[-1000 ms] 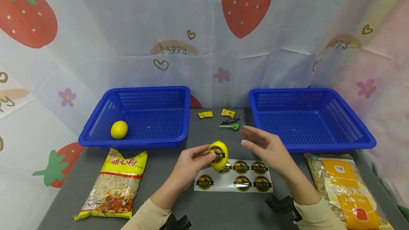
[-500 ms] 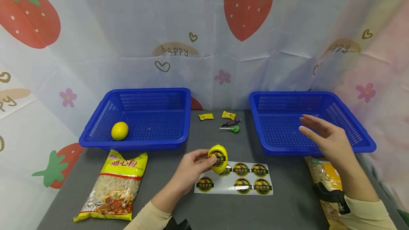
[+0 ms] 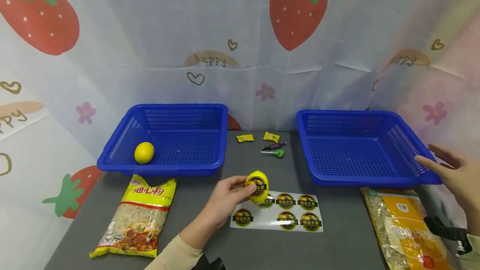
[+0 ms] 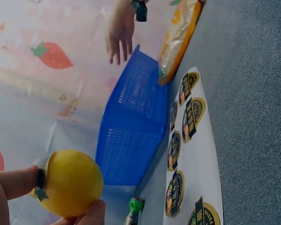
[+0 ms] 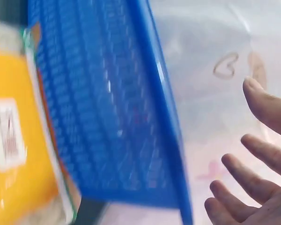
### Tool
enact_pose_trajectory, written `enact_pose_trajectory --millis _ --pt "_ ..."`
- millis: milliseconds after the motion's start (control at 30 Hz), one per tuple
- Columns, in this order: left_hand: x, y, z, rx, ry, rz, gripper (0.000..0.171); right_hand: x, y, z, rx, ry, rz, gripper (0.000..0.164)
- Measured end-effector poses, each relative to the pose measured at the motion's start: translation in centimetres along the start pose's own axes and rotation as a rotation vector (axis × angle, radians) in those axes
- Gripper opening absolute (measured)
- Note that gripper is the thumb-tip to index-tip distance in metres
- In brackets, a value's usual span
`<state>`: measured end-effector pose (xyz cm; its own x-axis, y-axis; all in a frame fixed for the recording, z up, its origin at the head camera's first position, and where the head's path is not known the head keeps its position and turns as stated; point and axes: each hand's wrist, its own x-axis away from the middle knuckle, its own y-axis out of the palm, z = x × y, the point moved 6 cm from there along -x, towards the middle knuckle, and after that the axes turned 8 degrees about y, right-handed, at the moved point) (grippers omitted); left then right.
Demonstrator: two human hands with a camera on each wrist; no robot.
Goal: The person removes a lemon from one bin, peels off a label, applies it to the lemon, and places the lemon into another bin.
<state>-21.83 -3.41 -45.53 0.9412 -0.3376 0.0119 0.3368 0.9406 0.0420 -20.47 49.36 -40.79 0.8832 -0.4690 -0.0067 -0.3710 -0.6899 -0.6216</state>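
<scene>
My left hand (image 3: 226, 200) holds a yellow lemon (image 3: 258, 180) between thumb and fingers above the table. A round black-and-gold sticker is on the lemon's face, with the thumb over its edge; in the left wrist view the lemon (image 4: 72, 183) hides most of the fingers. Below it lies a white sheet of round stickers (image 3: 262, 220), one spot of its lower row bare. My right hand (image 3: 455, 174) is at the far right, beside the right blue basket (image 3: 369, 180). Its fingers are spread and hold nothing, as the right hand (image 5: 257, 183) in its wrist view shows.
A left blue basket (image 3: 165, 168) contains another lemon (image 3: 144, 152). Between the baskets lie two yellow-wrapped candies (image 3: 245, 138), a purple-wrapped candy (image 3: 274, 146) and a green lollipop (image 3: 278, 153). A pasta bag (image 3: 138, 216) lies front left, an orange-and-clear noodle bag (image 3: 408, 228) front right.
My right hand has moved away from the lemon, across the right basket to the far right. The left hand keeps holding the lemon in nearly the same place.
</scene>
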Motion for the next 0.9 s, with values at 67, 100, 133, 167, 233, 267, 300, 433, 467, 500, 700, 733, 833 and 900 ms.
enact_pose_trajectory --millis 67,100,133,167,233,267,300,433,467,500,700,733,833,900 --pt "0.0 0.1 0.0 0.001 0.002 -0.007 0.055 -0.2 -0.4 1.2 -0.011 0.025 0.038 0.069" --pt "-0.1 0.1 0.0 0.000 0.002 -0.010 0.055 -0.3 -0.5 1.7 -0.021 0.031 0.047 0.069" --pt "-0.1 0.1 0.0 0.000 -0.001 -0.010 0.055 -0.3 -0.5 2.2 -0.031 0.043 0.048 0.069" --pt "-0.1 0.2 0.0 -0.002 -0.002 -0.010 0.055 -0.4 -0.5 2.6 -0.036 0.050 0.040 0.070" --pt "-0.3 0.2 0.0 -0.011 -0.011 -0.007 0.055 -0.5 -0.2 3.2 -0.037 0.050 -0.003 0.073" --pt "-0.3 0.3 -0.1 -0.017 -0.014 -0.008 0.055 -0.5 0.0 3.4 -0.023 0.041 -0.028 0.076" --pt "-0.4 0.4 0.0 -0.021 -0.018 -0.013 0.055 -0.6 0.2 3.7 -0.011 0.036 -0.053 0.078" --pt "-1.0 1.2 0.2 -0.048 -0.014 -0.043 0.056 -0.7 0.8 4.1 0.063 0.012 -0.133 0.084" --pt "-1.2 1.5 0.4 -0.060 -0.010 -0.049 0.056 -0.8 0.9 4.2 0.075 0.017 -0.143 0.085" --pt "-1.4 1.7 0.6 -0.068 -0.005 -0.054 0.056 -0.8 1.0 4.3 0.075 0.031 -0.152 0.085" --pt "-3.3 3.8 1.3 -0.077 -0.055 -0.056 0.049 -0.8 1.1 4.7 0.046 0.061 -0.178 0.088" --pt "-3.8 4.3 1.3 -0.069 -0.072 -0.059 0.047 -0.7 1.1 4.8 0.041 0.062 -0.184 0.088" --pt "-5.5 6.2 1.7 -0.049 -0.105 -0.069 0.043 -0.7 1.0 4.9 0.045 0.054 -0.189 0.087" --pt "-6.6 7.5 2.1 -0.032 -0.120 -0.080 0.043 -0.7 0.8 5.0 0.051 0.040 -0.182 0.086"
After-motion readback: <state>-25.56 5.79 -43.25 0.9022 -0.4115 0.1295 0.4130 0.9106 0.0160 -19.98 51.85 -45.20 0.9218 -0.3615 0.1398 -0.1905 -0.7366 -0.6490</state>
